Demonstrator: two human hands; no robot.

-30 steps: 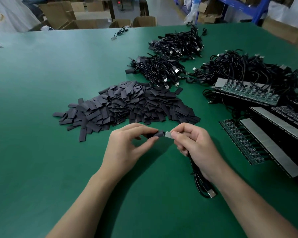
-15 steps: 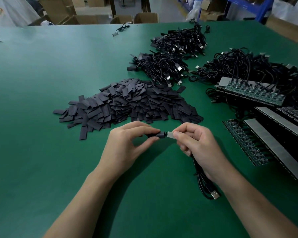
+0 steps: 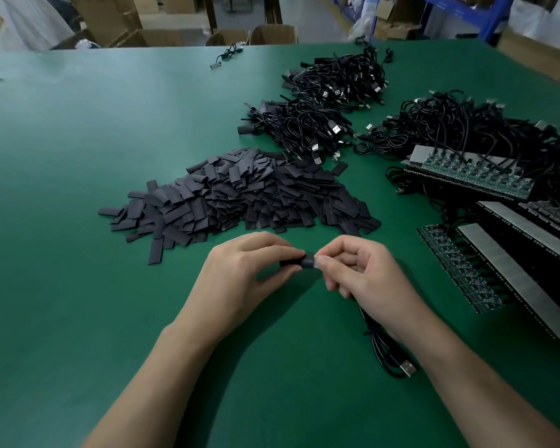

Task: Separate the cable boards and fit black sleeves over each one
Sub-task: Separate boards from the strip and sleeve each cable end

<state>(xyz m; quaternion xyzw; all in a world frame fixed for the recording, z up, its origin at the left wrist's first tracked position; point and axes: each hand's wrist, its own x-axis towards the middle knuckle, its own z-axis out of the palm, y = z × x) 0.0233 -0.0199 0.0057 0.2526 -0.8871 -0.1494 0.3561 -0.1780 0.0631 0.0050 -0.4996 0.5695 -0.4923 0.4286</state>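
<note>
My left hand (image 3: 240, 273) pinches a black sleeve (image 3: 306, 262) between thumb and fingers. My right hand (image 3: 366, 279) pinches a small cable board (image 3: 318, 263) whose end sits inside the sleeve. Only a sliver of the board shows between my fingertips. The board's black cable (image 3: 382, 347) runs under my right wrist and ends in a USB plug (image 3: 407, 367) on the green table. A big heap of loose black sleeves (image 3: 240, 195) lies just beyond my hands. Panels of joined cable boards (image 3: 472, 176) lie to the right.
Two piles of sleeved cables (image 3: 304, 127) lie at the back centre, and a tangle of cables (image 3: 472, 124) is attached to the right panels. More board strips (image 3: 511, 270) lie at the right edge. Cardboard boxes (image 3: 162, 37) stand beyond the green table (image 3: 78, 286).
The sleeve has slid farther over the board, so less of the board shows. My hands have drawn closer together. The camera has tilted slightly.
</note>
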